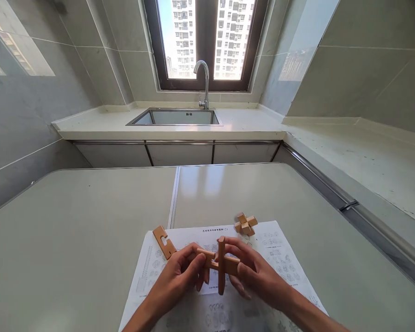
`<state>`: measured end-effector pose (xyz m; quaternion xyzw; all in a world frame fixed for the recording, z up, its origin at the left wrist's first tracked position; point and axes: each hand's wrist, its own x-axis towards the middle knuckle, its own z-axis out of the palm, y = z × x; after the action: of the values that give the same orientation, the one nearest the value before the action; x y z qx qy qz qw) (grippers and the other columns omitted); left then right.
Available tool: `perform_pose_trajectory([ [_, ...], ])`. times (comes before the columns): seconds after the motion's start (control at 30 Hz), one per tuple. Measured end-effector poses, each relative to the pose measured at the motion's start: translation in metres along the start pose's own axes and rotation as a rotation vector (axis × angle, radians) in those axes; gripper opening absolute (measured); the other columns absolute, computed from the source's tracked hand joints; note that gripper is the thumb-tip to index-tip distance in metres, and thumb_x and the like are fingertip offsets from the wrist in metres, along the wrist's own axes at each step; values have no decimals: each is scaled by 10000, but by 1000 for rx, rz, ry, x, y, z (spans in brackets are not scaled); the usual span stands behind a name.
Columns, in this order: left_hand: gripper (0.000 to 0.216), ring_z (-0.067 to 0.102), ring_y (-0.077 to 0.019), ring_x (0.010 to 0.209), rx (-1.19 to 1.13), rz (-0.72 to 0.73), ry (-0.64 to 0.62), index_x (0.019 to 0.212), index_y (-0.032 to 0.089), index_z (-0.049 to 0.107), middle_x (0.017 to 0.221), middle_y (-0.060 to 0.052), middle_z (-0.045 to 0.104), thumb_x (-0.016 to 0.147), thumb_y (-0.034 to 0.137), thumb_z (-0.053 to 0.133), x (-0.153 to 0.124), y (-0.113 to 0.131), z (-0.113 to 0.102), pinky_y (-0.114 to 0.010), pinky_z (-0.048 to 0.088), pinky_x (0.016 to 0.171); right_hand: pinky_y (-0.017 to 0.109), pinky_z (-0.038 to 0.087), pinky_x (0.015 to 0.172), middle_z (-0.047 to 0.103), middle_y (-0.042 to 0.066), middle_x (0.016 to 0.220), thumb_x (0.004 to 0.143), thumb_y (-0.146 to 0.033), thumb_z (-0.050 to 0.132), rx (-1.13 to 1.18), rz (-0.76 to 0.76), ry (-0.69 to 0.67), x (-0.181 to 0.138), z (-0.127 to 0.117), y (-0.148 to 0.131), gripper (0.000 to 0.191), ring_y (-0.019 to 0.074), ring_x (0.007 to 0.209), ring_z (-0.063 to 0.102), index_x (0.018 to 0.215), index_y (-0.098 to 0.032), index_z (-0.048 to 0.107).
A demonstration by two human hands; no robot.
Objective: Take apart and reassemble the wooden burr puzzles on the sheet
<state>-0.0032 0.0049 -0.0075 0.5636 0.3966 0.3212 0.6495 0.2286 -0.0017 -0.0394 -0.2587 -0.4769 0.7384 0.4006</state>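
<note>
Between my hands, above a printed instruction sheet (216, 295), are interlocking wooden puzzle pieces (222, 272): one upright bar crosses a flat notched piece. My left hand (185, 269) pinches the left end of the notched piece between thumb and fingers. The right end is gripped by my right hand (254, 269), its thumb in front and fingers behind. A separate flat wooden piece with a cut-out slot (164, 242) lies at the sheet's upper left edge. Near the top right edge sits an assembled wooden cross-shaped puzzle (245, 224).
The pale table (90, 240) has a seam (174, 198) running away from me. Beyond it stands a white counter (252, 121) with a sink (174, 117) and a tap (206, 85) below a window. Another counter (376, 152) runs along the right.
</note>
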Motion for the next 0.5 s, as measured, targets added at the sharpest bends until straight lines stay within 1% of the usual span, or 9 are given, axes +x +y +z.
perform_pose_trajectory([
  [0.1, 450, 511, -111, 603, -23, -13, -18, 928, 153, 627, 698, -5, 618, 1021, 587, 552, 0, -3, -2, -230, 371, 586, 185, 394, 446, 680, 85, 1115, 868, -683, 739, -7, 29, -72, 0, 1, -2, 664, 54, 502, 533, 1350, -241, 623],
  [0.17, 451, 519, -114, 611, -49, -22, -37, 918, 153, 626, 700, -8, 622, 1021, 586, 553, 0, -5, -4, -231, 380, 595, 185, 392, 448, 694, 75, 1064, 859, -682, 747, -8, 45, -93, 0, 0, -2, 651, 55, 496, 520, 1317, -231, 650],
  [0.23, 444, 524, -113, 615, -71, -21, -54, 914, 154, 625, 707, -9, 625, 1023, 578, 556, 0, -6, -5, -232, 387, 603, 187, 389, 450, 695, 86, 1118, 852, -678, 756, -2, 57, -93, -1, -1, -1, 650, 58, 509, 524, 1326, -245, 653],
  [0.33, 441, 526, -111, 617, -76, -23, -67, 928, 149, 644, 710, -10, 624, 1023, 572, 563, 0, -5, -5, -232, 388, 606, 206, 429, 506, 685, 107, 1204, 827, -667, 787, -2, 65, -86, -1, -3, -2, 653, 124, 657, 622, 1322, -258, 671],
  [0.43, 446, 522, -113, 618, -79, -27, -74, 944, 144, 663, 706, -12, 623, 1024, 571, 561, -1, -3, -5, -236, 393, 609, 219, 458, 565, 686, 111, 1220, 795, -657, 821, 2, 77, -77, -2, -4, -2, 661, 200, 841, 677, 1312, -270, 680],
  [0.5, 439, 522, -113, 622, -88, -34, -77, 957, 146, 667, 711, -14, 628, 1030, 564, 555, -1, -3, -4, -238, 399, 615, 215, 460, 572, 690, 106, 1214, 789, -639, 836, 14, 90, -66, -3, -5, -1, 635, 199, 850, 679, 1286, -274, 686],
])
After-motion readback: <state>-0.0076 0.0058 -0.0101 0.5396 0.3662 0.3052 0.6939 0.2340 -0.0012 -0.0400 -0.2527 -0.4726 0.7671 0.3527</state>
